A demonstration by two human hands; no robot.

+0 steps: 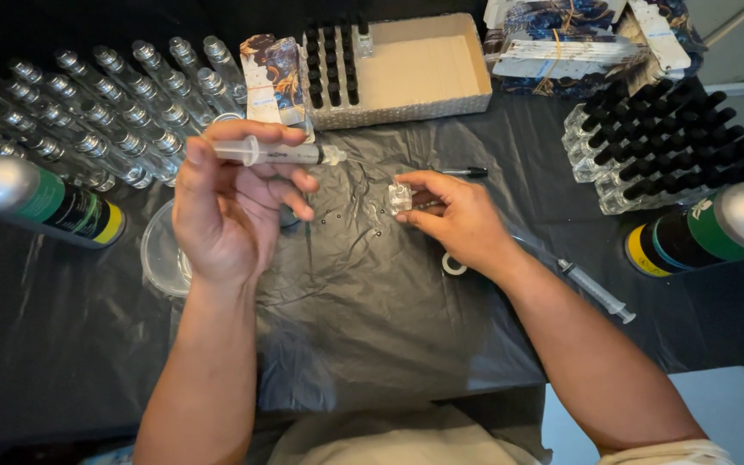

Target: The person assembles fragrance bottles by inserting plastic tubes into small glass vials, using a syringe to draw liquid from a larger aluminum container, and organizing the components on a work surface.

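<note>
Clear plastic syringe [277,153], light and slippery, pinched at barrel in left hand [226,207]; right hand [458,220] grip closed round small fragile glass vial [399,196] over black-covered worktop [372,319].

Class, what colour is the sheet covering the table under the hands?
Black, slightly glossy and creased: the sheet shows best in the head view, the only one.

Table under black plastic sheet [363,319] | upper left: rows of clear empty bottles [88,112] | top centre: open cardboard box [415,73] | right: black-capped vials [656,142] | both edges: silver cans [36,198] lying down | lower right: spare syringe [598,291] | left: clear round lid [161,254]
</note>
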